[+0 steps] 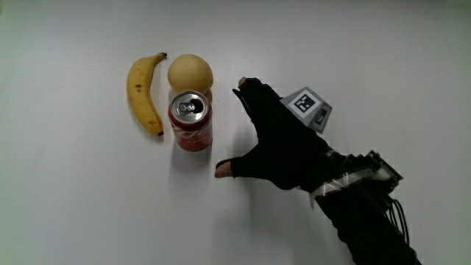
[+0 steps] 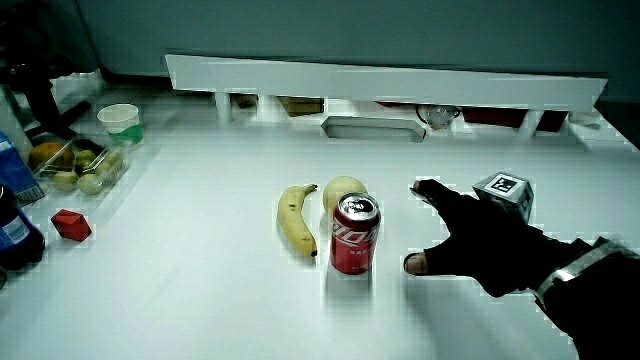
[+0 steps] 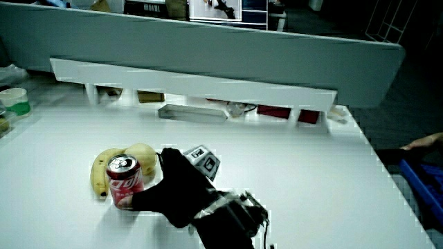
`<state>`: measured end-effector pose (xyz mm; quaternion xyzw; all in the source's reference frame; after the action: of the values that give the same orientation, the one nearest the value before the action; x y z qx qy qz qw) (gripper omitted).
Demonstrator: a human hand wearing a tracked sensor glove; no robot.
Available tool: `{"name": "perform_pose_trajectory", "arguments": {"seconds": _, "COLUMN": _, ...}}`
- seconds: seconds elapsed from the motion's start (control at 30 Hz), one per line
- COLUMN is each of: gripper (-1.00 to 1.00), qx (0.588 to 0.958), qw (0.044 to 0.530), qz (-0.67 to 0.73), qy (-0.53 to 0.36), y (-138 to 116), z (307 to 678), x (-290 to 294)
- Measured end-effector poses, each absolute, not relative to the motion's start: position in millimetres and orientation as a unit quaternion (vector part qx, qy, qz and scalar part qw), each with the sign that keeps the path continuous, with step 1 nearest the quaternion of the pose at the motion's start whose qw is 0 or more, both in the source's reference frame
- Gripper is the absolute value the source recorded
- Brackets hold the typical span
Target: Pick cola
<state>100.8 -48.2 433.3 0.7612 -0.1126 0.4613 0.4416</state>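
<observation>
1. The cola can [image 1: 191,121] is seen standing upright on the tabletop [image 1: 66,206], well away from its edges, with the opened top facing up.
2. The can is flanked by a banana [image 1: 144,92] lying beside it, and a pale round fruit [image 1: 190,72] sits just beside it, farther from the person; contact between fruit and can cannot be told.
3. The hand [image 1: 280,147] is held beside the can, on the side away from the banana, with the fingers spread: the forefinger is stretched toward the pale fruit's level and the thumb [image 1: 224,170] points toward the can's base. Nothing is held.
4. A gap of bare tabletop is seen between the can and the open span of thumb and fingers in the main view; in a side view [image 3: 149,194] the hand looks close against the can, but no contact can be confirmed.
5. The can's long axis is vertical, so a sideways closing across its wall is judged to be what the coming move calls for, the open span already facing it.
6. The round fruit may be nudged by the forefinger as the hand slides in.
</observation>
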Motion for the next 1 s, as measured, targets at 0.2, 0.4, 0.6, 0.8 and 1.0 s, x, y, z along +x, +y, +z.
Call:
{"name": "perform_pose_trajectory", "arguments": {"seconds": 0.2, "gripper": 0.0, "qx": 0.776, "qw": 0.407, "qz": 0.466, "qy": -0.126, "y": -58, "z": 454, "x": 83}}
{"name": "perform_pose_trajectory", "arguments": {"seconds": 0.4, "gripper": 0.0, "qx": 0.772, "qw": 0.408, "qz": 0.476, "qy": -0.103, "y": -62, "z": 468, "x": 73}}
{"name": "perform_pose_trajectory", "arguments": {"seconds": 0.6, "gripper": 0.0, "qx": 0.765, "qw": 0.416, "qz": 0.48, "qy": -0.104, "y": -63, "z": 473, "x": 62}}
{"name": "perform_pose_trajectory", "arguments": {"seconds": 0.8, "gripper": 0.0, "qx": 0.767, "qw": 0.409, "qz": 0.483, "qy": -0.1, "y": -61, "z": 477, "x": 60}}
{"name": "perform_pose_trajectory", "arguments": {"seconds": 1.0, "gripper": 0.04, "qx": 0.777, "qw": 0.372, "qz": 0.5, "qy": -0.086, "y": -59, "z": 480, "x": 64}}
